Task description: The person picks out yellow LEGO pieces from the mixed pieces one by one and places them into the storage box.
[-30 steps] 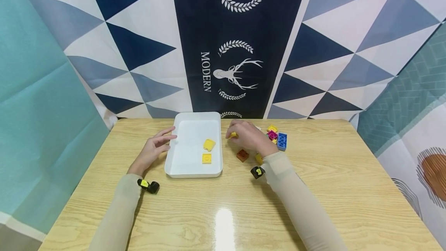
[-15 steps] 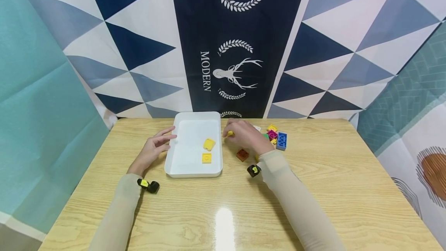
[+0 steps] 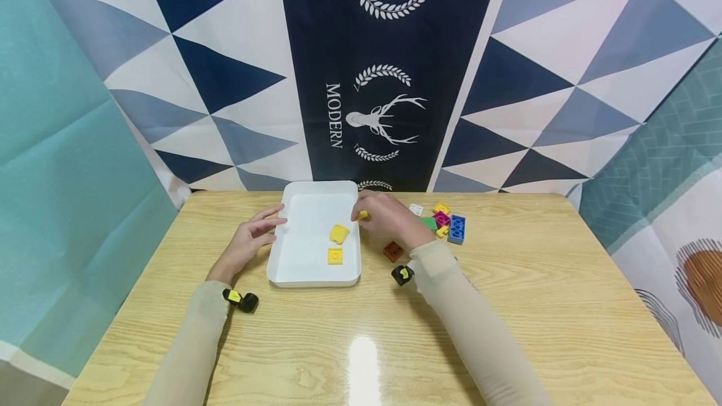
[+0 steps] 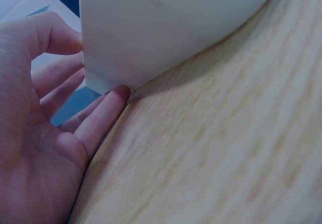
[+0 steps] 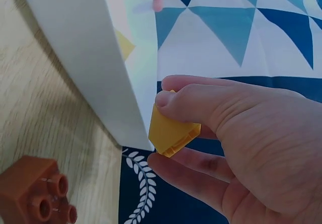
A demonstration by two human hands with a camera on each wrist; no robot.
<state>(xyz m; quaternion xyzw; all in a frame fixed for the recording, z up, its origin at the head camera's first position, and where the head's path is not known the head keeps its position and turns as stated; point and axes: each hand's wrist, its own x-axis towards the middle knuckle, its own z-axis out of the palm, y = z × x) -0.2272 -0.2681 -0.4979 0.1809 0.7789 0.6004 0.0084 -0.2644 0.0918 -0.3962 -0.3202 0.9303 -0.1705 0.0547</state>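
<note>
A yellow toy building brick [image 5: 173,128] is pinched between the thumb and fingers of my right hand [image 3: 389,218], over the right rim of a white tray [image 3: 301,271]. Inside the tray lie two other yellow bricks: a tilted one [image 3: 338,234] and a flat one [image 3: 335,256]. My left hand [image 3: 245,243] has its fingers spread and loosely extended, with the fingertips touching the tray's left side. The left wrist view shows this hand [image 4: 45,148] against the tray wall [image 4: 166,27]. Fingers partly cover the held brick.
Right of the tray sits a brown brick [image 3: 393,251]. Farther right are a green brick [image 3: 429,223], a white brick [image 3: 416,209], a magenta brick [image 3: 441,219], a blue brick [image 3: 457,229] and small yellow pieces [image 3: 442,207]. A patterned cloth stands behind the table.
My right hand has moved left with the yellow brick, from beside the tray to its right rim. The green and white bricks are now uncovered. My left hand has stayed in place.
</note>
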